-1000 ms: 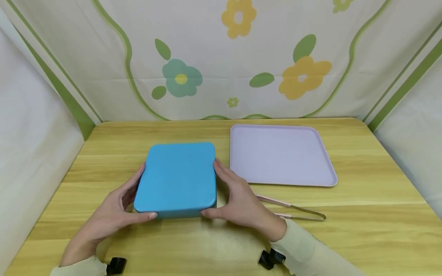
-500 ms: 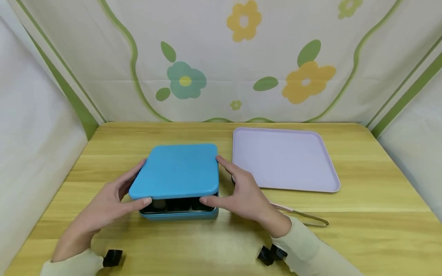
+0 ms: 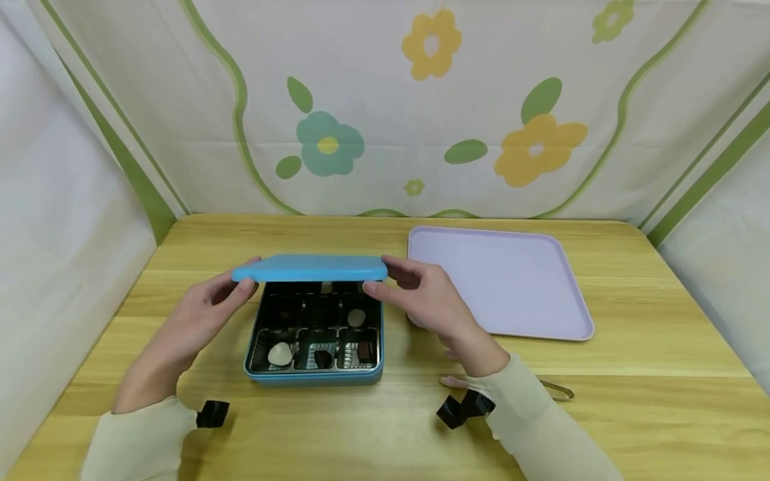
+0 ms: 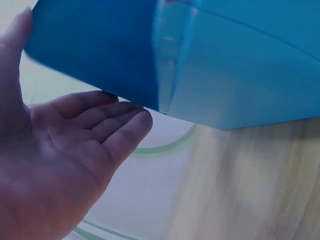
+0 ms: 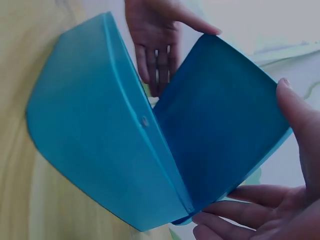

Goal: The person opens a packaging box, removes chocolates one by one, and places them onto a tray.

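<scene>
A blue box (image 3: 313,379) has its blue lid (image 3: 309,268) tilted up, front edge high, the far edge still at the box's back. The left hand (image 3: 186,321) holds the lid's left front corner, thumb at the edge and fingers along the side. At the right corner, the right hand (image 3: 433,300) holds the lid likewise; its thumb and fingers (image 5: 245,210) show in the right wrist view. Inside, a black divided insert carries a white stone (image 3: 279,354), a black stone (image 3: 323,359), a dark reddish piece (image 3: 363,351) and a pale round stone (image 3: 356,317). The rear compartments are shadowed.
A lilac tray (image 3: 499,287) lies right of the box, behind the right hand. Tongs (image 3: 559,391) with pink grips lie partly under the right forearm. A flowered cloth (image 3: 385,120) hangs behind the wooden table (image 3: 337,434).
Both hands have raised the lid's front edge up and back from the box, uncovering the insert and stones. The right forearm now covers more of the tongs.
</scene>
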### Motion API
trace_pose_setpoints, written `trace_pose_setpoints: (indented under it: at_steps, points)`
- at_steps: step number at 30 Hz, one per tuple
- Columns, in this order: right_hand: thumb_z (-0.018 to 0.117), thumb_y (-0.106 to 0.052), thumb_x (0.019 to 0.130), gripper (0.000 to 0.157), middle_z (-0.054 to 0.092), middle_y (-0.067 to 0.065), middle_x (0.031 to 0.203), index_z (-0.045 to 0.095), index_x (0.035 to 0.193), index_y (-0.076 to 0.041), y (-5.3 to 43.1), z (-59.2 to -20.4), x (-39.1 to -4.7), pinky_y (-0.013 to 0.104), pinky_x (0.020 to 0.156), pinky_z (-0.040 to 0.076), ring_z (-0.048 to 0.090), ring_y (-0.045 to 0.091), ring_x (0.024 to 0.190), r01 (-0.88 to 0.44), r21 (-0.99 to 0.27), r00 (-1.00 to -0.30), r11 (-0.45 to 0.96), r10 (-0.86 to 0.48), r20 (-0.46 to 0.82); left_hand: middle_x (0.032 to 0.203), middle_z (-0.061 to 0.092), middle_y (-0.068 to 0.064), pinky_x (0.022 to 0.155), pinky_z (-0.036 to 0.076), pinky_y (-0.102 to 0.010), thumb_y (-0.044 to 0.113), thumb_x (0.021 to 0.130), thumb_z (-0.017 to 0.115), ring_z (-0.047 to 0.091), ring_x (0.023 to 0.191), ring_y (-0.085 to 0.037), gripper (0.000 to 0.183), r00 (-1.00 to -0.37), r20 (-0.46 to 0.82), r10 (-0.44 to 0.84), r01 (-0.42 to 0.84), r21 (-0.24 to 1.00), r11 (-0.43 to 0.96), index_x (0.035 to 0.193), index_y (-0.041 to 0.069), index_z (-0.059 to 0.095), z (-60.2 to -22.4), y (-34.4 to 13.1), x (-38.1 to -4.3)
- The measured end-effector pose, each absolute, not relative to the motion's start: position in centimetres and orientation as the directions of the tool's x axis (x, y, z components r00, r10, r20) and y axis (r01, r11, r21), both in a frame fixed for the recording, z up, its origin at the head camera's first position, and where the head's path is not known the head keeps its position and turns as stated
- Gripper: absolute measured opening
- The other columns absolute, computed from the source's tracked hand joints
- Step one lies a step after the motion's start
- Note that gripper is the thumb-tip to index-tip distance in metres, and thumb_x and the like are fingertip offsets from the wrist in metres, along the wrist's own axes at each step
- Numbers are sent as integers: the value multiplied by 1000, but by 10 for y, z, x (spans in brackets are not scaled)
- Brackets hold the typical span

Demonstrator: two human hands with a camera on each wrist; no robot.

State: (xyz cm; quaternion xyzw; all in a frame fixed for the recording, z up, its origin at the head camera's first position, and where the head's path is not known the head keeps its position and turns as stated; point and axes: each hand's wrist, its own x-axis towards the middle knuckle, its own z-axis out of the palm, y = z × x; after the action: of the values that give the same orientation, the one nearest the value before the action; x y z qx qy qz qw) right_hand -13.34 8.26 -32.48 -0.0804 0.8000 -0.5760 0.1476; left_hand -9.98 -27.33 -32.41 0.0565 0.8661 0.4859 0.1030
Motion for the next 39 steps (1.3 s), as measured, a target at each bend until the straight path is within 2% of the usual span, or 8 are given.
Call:
trace_pose_setpoints:
  at_steps: [2, 4, 6, 8, 20, 26, 33, 39]
  points:
    - [81, -45, 95, 68, 64, 0, 154, 61, 155, -18, 81, -325, -137, 50, 121, 47, 60, 25, 144, 45, -945, -949, 323, -282, -142, 176, 33, -8, 118, 43, -18, 47, 116, 41, 40, 158, -40, 62, -973, -144, 183, -33, 863, 504, 169, 15, 36, -324, -271, -103]
    - [77, -46, 98, 65, 66, 1, 153, 61, 154, -17, 80, -326, -141, 50, 121, 47, 61, 25, 144, 47, -947, -952, 318, -272, -139, 175, 34, -13, 129, 37, -42, 53, 115, 38, 40, 157, -42, 69, -973, -167, 158, -68, 864, 498, 169, 10, 34, -322, -267, -106]
    - [73, -48, 101, 64, 67, 3, 152, 60, 155, -16, 78, -327, -144, 50, 122, 46, 61, 24, 144, 50, -951, -953, 305, -270, -137, 173, 37, -18, 129, 27, -64, 59, 114, 35, 39, 157, -43, 76, -973, -189, 130, -101, 863, 496, 170, 8, 32, -319, -263, -111]
    - [69, -50, 103, 62, 68, 4, 150, 60, 155, -17, 78, -329, -147, 51, 122, 45, 61, 25, 144, 54, -950, -956, 308, -259, -138, 171, 41, -21, 127, 22, -72, 65, 112, 35, 40, 157, -44, 82, -974, -204, 100, -129, 859, 495, 169, 6, 33, -315, -260, -115]
    - [67, -56, 103, 58, 74, 5, 141, 65, 149, -20, 75, -340, -151, 51, 119, 49, 68, 25, 135, 40, -925, -970, 378, -209, -128, 167, 46, -24, 128, 18, -73, 77, 105, 35, 44, 155, -46, 96, -957, -287, 35, -236, 845, 479, 169, 5, 33, -312, -251, -133]
    - [68, -57, 102, 60, 75, 2, 140, 64, 150, -22, 74, -340, -153, 50, 120, 47, 69, 22, 134, 2, -902, -971, 432, -214, -105, 167, 44, -28, 129, 21, -69, 72, 110, 25, 39, 157, -48, 93, -967, -249, 51, -196, 856, 479, 165, -2, 38, -316, -252, -135]
    - [56, -53, 110, 53, 73, 5, 143, 66, 150, -21, 76, -341, -155, 51, 115, 52, 69, 26, 134, -91, -844, -977, 529, -213, -29, 160, 51, -31, 129, 26, -67, 73, 109, 16, 47, 151, -49, 99, -969, -242, 49, -183, 835, 519, 159, -7, 46, -313, -254, -141]
    - [59, -51, 109, 52, 75, 6, 139, 67, 148, -18, 74, -340, -159, 50, 111, 54, 71, 26, 130, -104, -845, -978, 525, -211, -10, 156, 55, -31, 126, 30, -69, 73, 109, 15, 52, 147, -50, 98, -965, -241, 106, -142, 815, 562, 158, -6, 47, -308, -262, -150]
